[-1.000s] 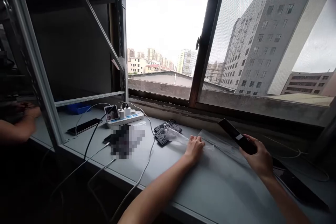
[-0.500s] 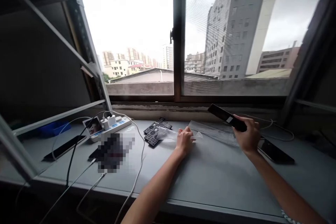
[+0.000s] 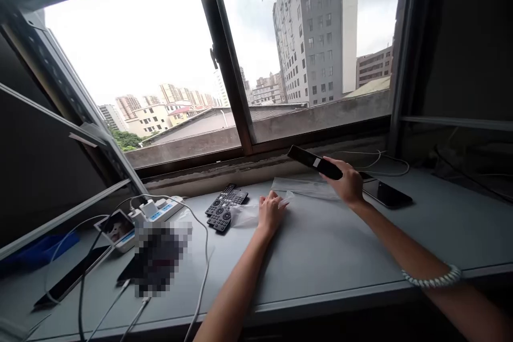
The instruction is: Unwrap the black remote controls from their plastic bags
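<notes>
My right hand (image 3: 348,183) is raised above the desk, its fingers wrapped round one end of a black remote control (image 3: 308,158). The remote's plain face, with a small white label, shows. Resting on the desk, my left hand (image 3: 270,215) pinches a clear plastic bag (image 3: 245,216). The bag spreads out on both sides of the fingers. Left of it lie several black remote controls (image 3: 220,208) with buttons up, overlapping one another. Another clear plastic sleeve (image 3: 302,187) lies flat below the raised remote. A black phone (image 3: 388,193) lies behind my right wrist.
On the left stands a white power strip (image 3: 170,207) with chargers plugged in. Cables run from there over the desk (image 3: 320,256) to its front edge. Near them are a pixelated dark device (image 3: 160,264) and a long black device (image 3: 76,278). A window (image 3: 236,117) rises behind.
The view has tilted and turned to the right, so everything sits differently in it. Both hands keep their grips; the remote stays raised and the bag pinched.
</notes>
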Available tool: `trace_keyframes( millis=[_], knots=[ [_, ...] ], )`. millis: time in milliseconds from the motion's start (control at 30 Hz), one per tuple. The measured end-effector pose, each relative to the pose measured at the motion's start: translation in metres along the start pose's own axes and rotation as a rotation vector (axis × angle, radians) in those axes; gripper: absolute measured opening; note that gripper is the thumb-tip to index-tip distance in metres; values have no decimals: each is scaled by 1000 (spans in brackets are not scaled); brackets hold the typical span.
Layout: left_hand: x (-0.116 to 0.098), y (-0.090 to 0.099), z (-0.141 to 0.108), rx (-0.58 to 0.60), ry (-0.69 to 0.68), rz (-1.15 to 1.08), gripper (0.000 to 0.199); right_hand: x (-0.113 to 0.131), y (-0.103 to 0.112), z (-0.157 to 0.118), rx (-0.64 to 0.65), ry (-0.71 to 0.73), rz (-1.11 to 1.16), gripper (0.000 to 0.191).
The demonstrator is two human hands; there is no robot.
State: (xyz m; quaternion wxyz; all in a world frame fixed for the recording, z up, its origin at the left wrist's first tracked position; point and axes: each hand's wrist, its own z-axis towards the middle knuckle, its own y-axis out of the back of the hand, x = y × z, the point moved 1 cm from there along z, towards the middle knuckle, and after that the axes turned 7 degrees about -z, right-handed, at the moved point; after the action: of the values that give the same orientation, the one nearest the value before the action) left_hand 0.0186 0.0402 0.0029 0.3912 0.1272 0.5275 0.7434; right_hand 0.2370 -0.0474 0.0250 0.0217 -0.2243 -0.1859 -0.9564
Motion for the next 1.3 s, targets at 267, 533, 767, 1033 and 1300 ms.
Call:
trace_keyframes(
  millis=[267,533,767,1033,1300],
  knots=[
    [1,3,-1,-3,44,-2,20,11,4,-4,155,-431,369,51],
    [9,5,1,-80,69,-38,8,-1,-5,-3,105,-710,609,49],
    [16,18,5,-165,112,-31,14,3,-8,-5,195,-811,711,32],
    [14,4,5,-10,-6,26,15,17,5,3,278,-897,738,23],
    [10,6,5,-28,-58,36,15,11,7,8,179,-876,799,15]
  ],
)
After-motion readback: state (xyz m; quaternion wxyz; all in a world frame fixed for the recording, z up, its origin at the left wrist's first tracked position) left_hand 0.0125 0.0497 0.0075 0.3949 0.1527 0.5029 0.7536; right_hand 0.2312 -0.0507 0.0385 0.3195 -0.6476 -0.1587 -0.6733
